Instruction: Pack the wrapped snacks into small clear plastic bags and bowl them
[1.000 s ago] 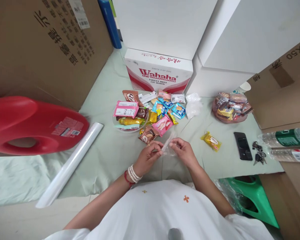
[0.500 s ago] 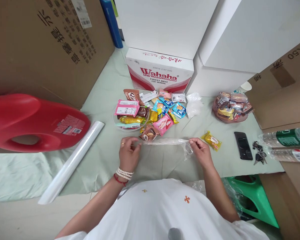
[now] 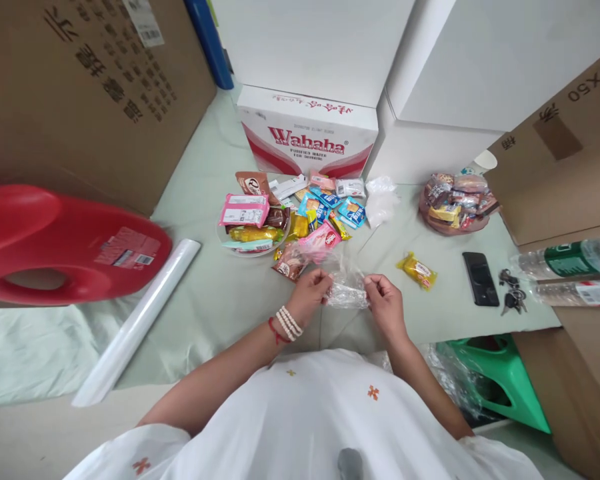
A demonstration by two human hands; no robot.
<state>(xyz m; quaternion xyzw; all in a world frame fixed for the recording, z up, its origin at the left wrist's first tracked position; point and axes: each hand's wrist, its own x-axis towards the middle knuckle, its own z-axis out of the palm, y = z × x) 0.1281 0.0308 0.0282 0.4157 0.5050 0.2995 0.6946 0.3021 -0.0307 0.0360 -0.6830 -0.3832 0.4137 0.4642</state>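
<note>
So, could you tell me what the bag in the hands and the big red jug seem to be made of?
The bag looks like thin clear plastic film: see-through, crinkled, glinting, pinched between the left hand and right hand. The red jug seems hard moulded plastic, smooth with a soft sheen and a built-in handle.

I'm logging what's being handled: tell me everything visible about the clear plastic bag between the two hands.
The clear thin plastic bag looks like crinkled, see-through film, bunched into a short wrinkled wad. It is held over the pale green cloth, near the wrapped snacks. The left hand pinches one end, the right hand the other.
</note>
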